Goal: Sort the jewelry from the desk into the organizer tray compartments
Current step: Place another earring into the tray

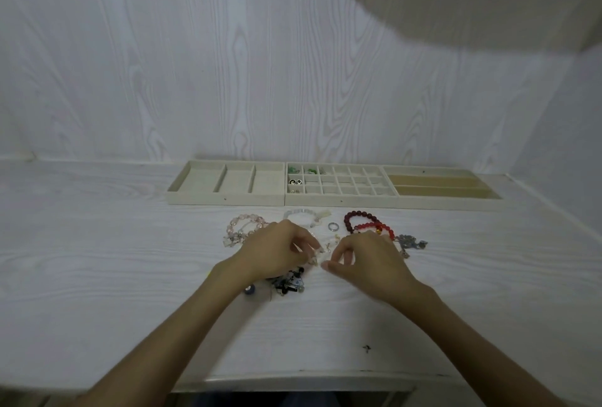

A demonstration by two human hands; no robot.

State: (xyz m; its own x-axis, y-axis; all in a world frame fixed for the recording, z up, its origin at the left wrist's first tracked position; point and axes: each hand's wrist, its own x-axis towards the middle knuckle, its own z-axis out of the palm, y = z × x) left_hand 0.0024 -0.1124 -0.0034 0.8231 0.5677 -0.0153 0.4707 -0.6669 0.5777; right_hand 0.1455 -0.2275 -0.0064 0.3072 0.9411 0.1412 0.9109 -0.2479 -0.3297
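Both forearms are bare to the lower frame edge, with no sleeves in view. The left hand (pixel 277 252) and right hand (pixel 368 263) wear no gloves; any rings are indiscernible.

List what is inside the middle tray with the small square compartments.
In the grid tray, only the left-hand cells hold pieces: green items, a black-and-white pair, small studs. The other cells look bare. Near walls hide part of each floor.
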